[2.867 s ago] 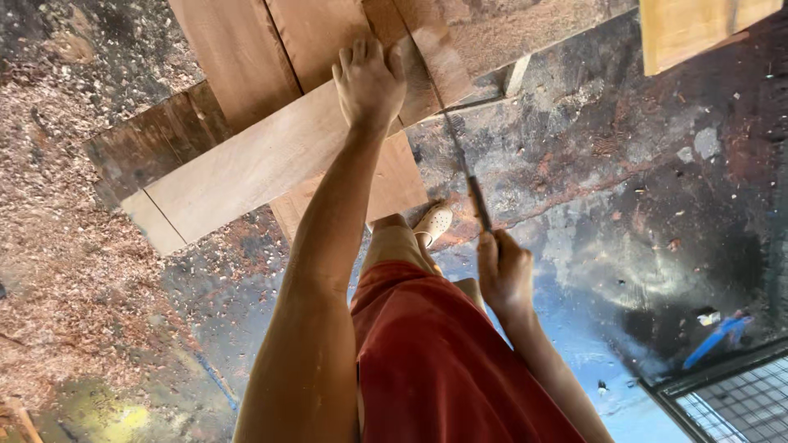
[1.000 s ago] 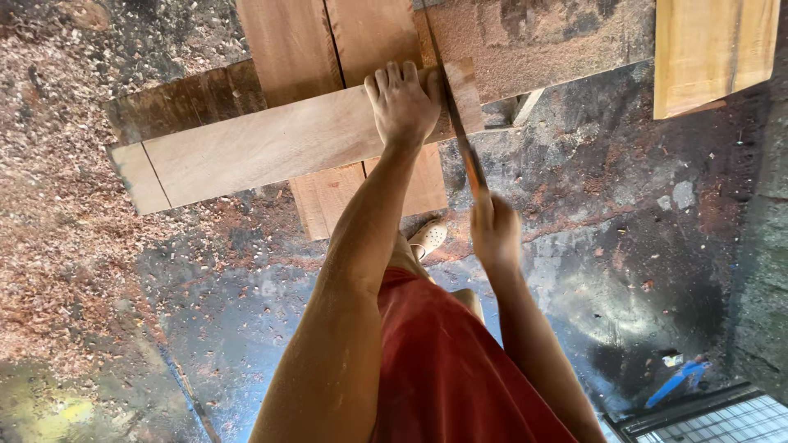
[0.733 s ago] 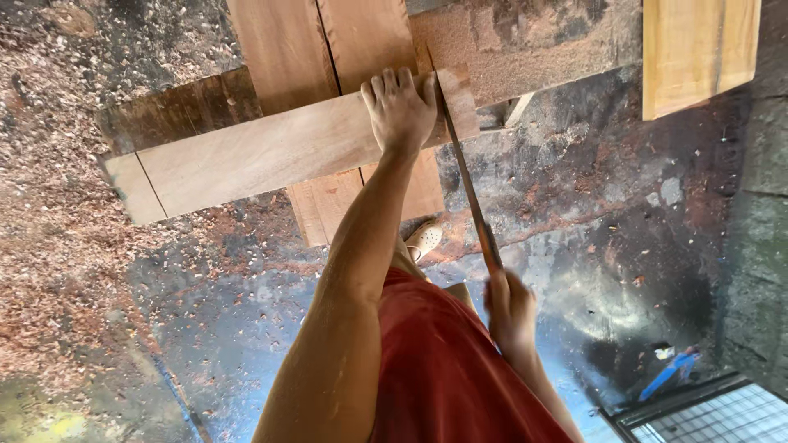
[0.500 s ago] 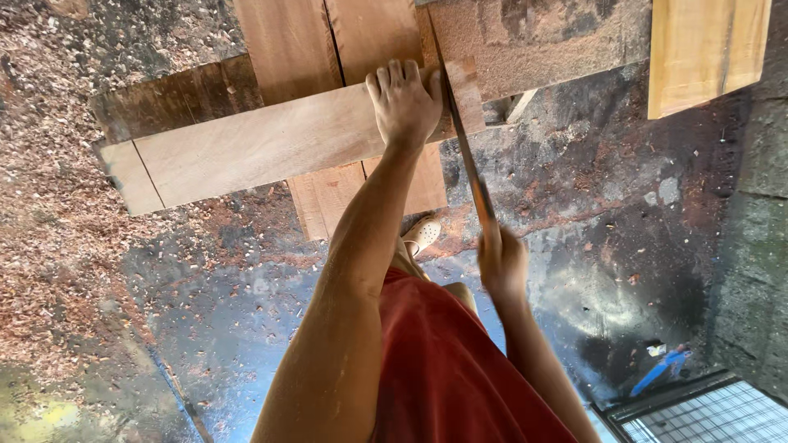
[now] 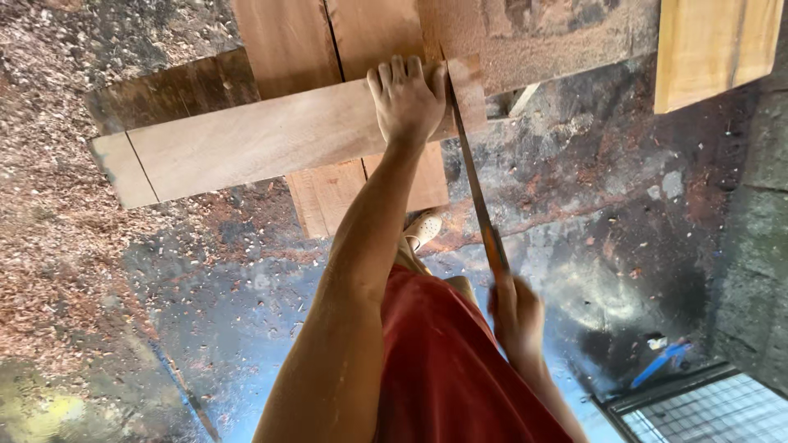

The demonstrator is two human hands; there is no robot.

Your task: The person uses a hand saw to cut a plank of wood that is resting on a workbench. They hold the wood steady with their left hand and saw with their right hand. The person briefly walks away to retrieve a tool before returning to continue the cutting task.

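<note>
Closest to me is the red cloth (image 5: 460, 369) over the person's leg, and just past it the right hand (image 5: 515, 316), closed around the saw (image 5: 476, 189) handle. The blade runs up and away to the board (image 5: 271, 143), meeting it near its right end. The left hand (image 5: 406, 98) lies palm down on that board, fingers curled over the far edge, right beside the blade, pressing it onto the 2 planks (image 5: 328, 33) that cross beneath and serve as the surface.

To my eye the cut goes best with long, straight strokes, the blade kept square to the board and the left hand bearing down hard so nothing shifts. The thumb sits very close to the teeth, so I would keep it clear.

A foot in a pale shoe (image 5: 423, 230) stands under the planks, close beneath the blade's path. Sawdust (image 5: 49, 205) is heaped on the floor to the left. Farther off there is a blue tool (image 5: 661, 361) on the floor, a wire mesh panel (image 5: 706, 410) at the corner, and another pale plank (image 5: 714, 49) at the top right.
</note>
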